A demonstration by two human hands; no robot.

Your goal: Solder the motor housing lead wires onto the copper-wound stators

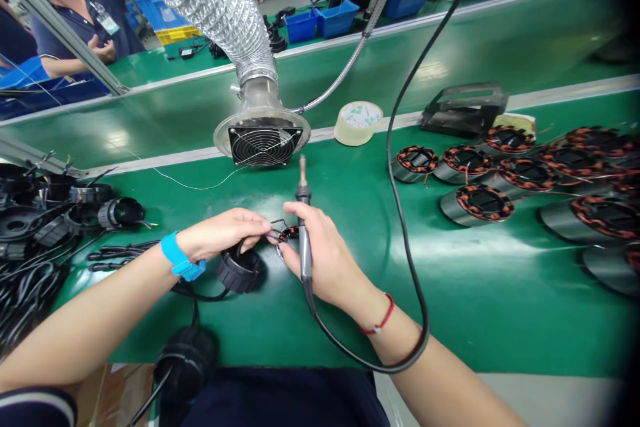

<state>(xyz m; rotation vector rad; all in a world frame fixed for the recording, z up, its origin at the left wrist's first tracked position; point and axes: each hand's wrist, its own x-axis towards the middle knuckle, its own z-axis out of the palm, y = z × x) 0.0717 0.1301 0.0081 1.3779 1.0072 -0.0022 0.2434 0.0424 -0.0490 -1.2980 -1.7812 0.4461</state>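
Observation:
My left hand (235, 230), with a blue strap at the wrist, is closed in a pinch on thin wires (275, 235). Just under it a round black plastic cap (241, 273) with a cable rests on the bench. My right hand (327, 257) has a soldering iron (306, 250) lodged in it, tip pointing up and away from me. Between my hands, a stator with copper windings (289, 234) shows in part; the thumb and fingers of my right hand are around it. Whether the wires touch the windings I cannot tell.
Several wound stators (484, 205) stand at the right. Black caps (120, 213) and cables (30, 293) crowd the left. A fume fan (265, 145) hangs ahead, beside a tape roll (357, 123). The iron's cord (407, 240) loops over my right forearm. Another person (95, 13) is across the partition.

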